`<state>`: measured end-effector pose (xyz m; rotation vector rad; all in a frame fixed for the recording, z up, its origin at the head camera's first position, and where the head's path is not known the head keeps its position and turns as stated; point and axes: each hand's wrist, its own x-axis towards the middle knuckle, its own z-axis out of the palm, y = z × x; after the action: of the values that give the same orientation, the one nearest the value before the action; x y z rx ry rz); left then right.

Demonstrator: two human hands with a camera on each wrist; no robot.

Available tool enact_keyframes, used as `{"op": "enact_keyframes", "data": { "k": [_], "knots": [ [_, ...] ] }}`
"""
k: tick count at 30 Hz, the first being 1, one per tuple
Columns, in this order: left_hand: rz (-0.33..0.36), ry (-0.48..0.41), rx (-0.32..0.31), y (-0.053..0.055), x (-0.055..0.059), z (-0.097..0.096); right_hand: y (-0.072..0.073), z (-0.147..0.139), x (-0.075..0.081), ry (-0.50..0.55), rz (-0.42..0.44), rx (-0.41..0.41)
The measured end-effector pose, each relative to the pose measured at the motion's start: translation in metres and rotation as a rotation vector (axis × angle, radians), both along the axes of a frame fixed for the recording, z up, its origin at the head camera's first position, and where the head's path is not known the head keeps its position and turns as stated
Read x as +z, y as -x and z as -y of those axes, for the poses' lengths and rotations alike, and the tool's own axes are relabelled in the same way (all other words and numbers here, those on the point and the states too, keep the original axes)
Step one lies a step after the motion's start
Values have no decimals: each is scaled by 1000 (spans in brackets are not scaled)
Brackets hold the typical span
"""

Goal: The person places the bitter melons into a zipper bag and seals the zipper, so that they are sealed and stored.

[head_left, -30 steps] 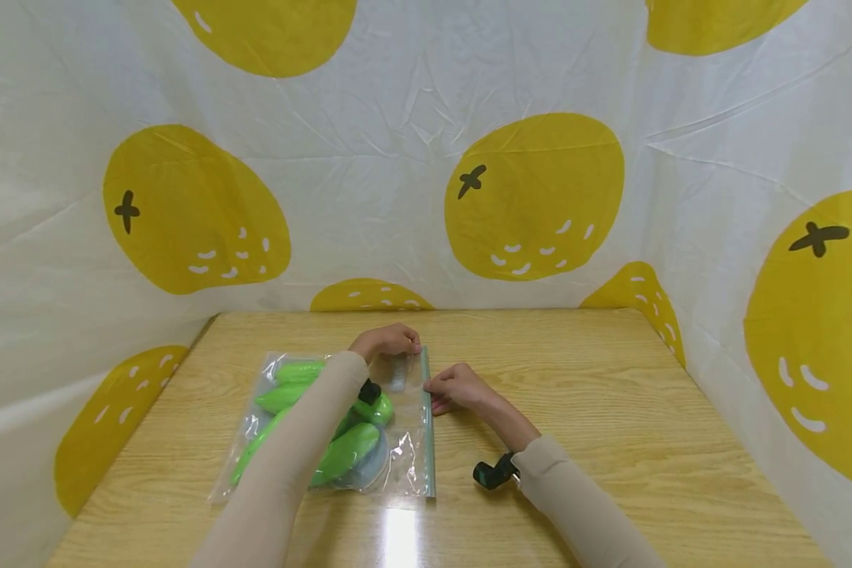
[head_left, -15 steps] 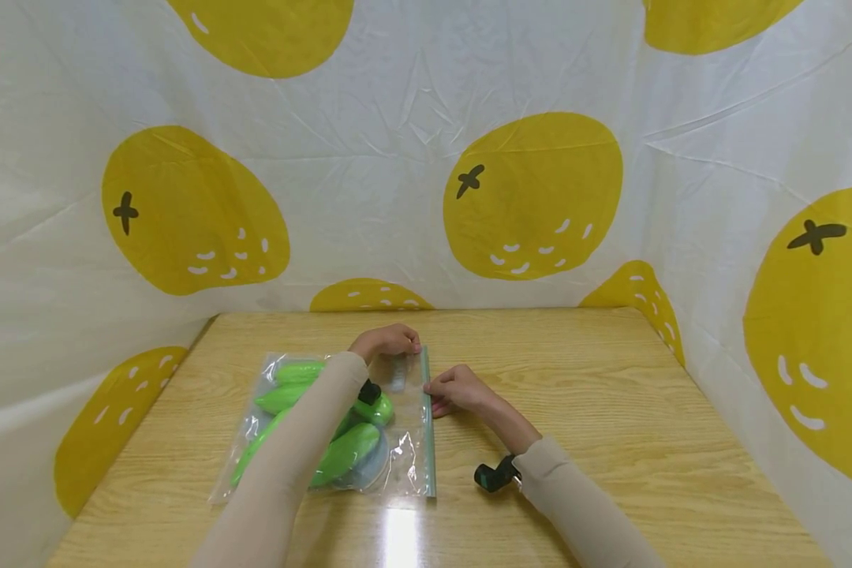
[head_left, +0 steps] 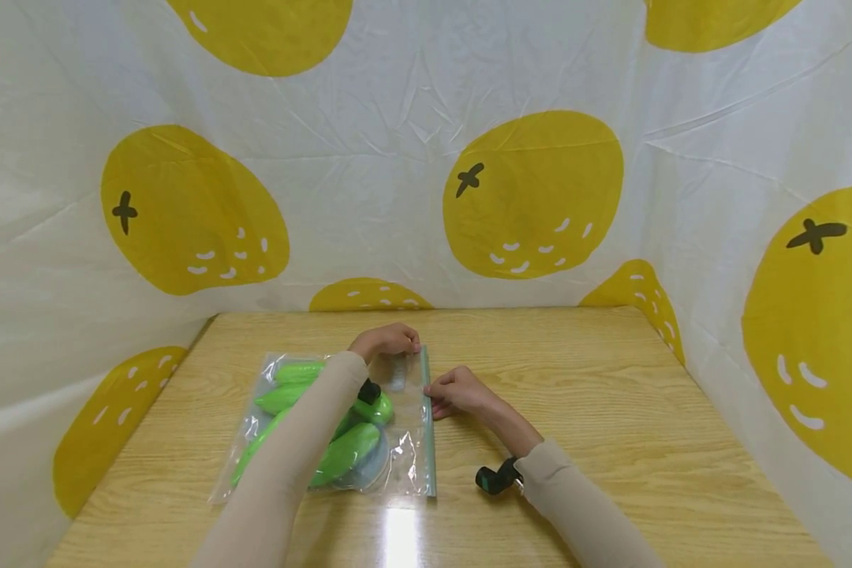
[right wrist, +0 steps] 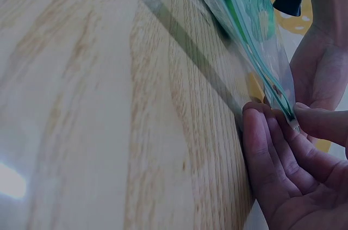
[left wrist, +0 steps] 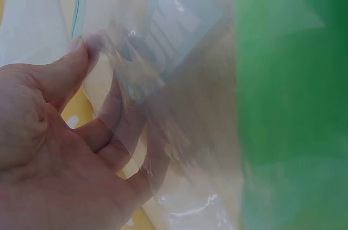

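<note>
A clear zip-top bag [head_left: 406, 450] lies flat on the table, its green zip strip [head_left: 429, 454] along the right side. Inside it are several glossy, bright green, elongated objects [head_left: 348, 455], partly hidden by the left forearm; their kind is unclear. My left hand [head_left: 395, 339] pinches the bag's far corner by the strip; in the left wrist view its thumb [left wrist: 70, 69] presses the plastic and the other fingers show through the film. Nearer to me, my right hand [head_left: 463, 390] pinches the strip between thumb and fingers, and the right wrist view shows the zip [right wrist: 255, 56] running into that pinch.
The wooden table [head_left: 610, 410] extends beyond the bag on all sides. A white cloth with yellow fruit prints [head_left: 369, 197] hangs around its back and sides. Black wrist cameras sit on the left wrist [head_left: 370, 391] and the right wrist [head_left: 495, 476].
My right hand has slid very slightly along the zip strip toward me. The left hand and the bag look the same.
</note>
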<state>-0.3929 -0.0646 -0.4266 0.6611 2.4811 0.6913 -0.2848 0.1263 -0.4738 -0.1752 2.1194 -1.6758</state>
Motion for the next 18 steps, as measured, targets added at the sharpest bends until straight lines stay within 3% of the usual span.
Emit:
{"op": "enact_keyframes", "data": {
  "k": [18],
  "knots": [
    [15, -3, -5, 4, -2, 0, -1, -2, -2, -10, -23, 27]
  ]
}}
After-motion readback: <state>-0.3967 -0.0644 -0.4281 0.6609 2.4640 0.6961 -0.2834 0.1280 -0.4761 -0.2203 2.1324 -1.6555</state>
